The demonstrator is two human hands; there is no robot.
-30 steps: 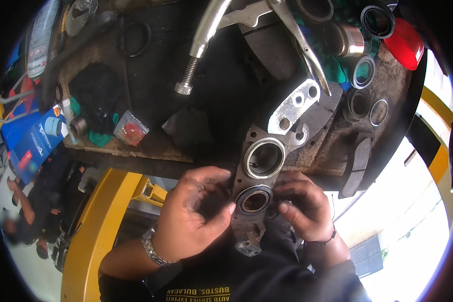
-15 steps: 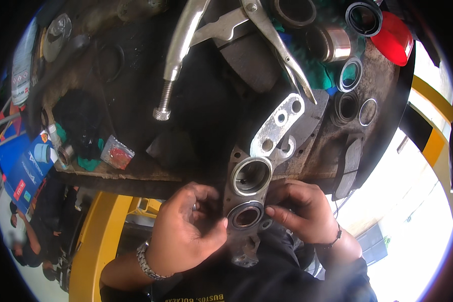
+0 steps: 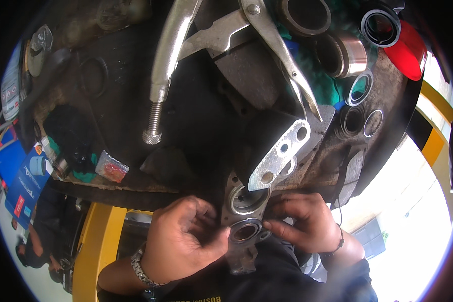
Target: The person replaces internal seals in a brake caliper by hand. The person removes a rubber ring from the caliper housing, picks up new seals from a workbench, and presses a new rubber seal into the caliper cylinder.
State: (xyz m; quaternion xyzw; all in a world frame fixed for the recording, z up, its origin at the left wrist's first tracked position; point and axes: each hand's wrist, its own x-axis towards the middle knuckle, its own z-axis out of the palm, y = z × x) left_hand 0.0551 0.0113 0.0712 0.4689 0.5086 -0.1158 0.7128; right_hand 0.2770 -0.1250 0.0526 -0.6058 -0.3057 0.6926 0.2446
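A metal brake caliper [image 3: 230, 220] with two round bores juts over the bench's near edge toward me. The far bore [image 3: 248, 200] stands open, its inside partly visible. A dark rubber-like ring [image 3: 246, 230] lines the rim of the near bore. My left hand [image 3: 186, 241] grips the caliper's left side, its thumb tip at the edge of the near bore. From the other side my right hand [image 3: 302, 221] holds it, thumb and fingers curled by that same bore. Just beyond is a pale metal bracket [image 3: 284, 148] with holes. Both hands' undersides are hidden.
Large locking pliers [image 3: 162, 70] stand across the bench's middle. To the right lie a metal piston [image 3: 345, 54], several rings [image 3: 359, 86], a brake pad [image 3: 350, 173] and a red bowl-shaped piece [image 3: 406, 53]. A small plastic bag [image 3: 111, 166] and a blue box [image 3: 29, 173] are at left.
The bench, pliers and caliper sit lower in the picture, as the view has shifted. Both hands keep their hold beside the near bore, with the thumbs in nearly the same places.
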